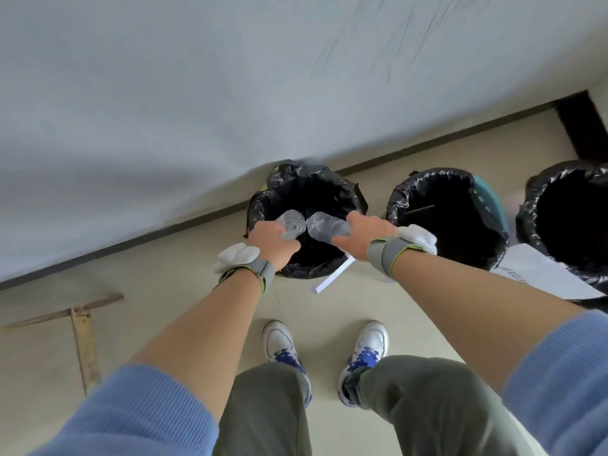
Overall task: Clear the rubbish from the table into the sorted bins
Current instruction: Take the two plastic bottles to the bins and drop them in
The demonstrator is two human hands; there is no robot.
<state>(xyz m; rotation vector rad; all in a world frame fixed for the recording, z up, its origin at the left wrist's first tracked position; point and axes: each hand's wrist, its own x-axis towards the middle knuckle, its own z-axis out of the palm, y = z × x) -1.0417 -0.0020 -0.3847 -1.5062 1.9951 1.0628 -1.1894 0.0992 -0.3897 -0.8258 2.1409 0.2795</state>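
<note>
I stand over three bins lined with black bags against the wall. My left hand (271,240) grips a clear plastic bottle (291,223) over the mouth of the left bin (260,205). My right hand (363,236) holds a second clear plastic bottle (325,227), also over that bin. The two bottles almost touch above the opening. The inside of the bin is dark and I cannot see what lies in it.
A middle bin (398,199) and a right bin (529,205) stand to the right. White paper labels (332,276) (539,274) lie on the floor in front of the bins. A wooden piece (82,320) lies at the left. My shoes (283,343) are near the bins.
</note>
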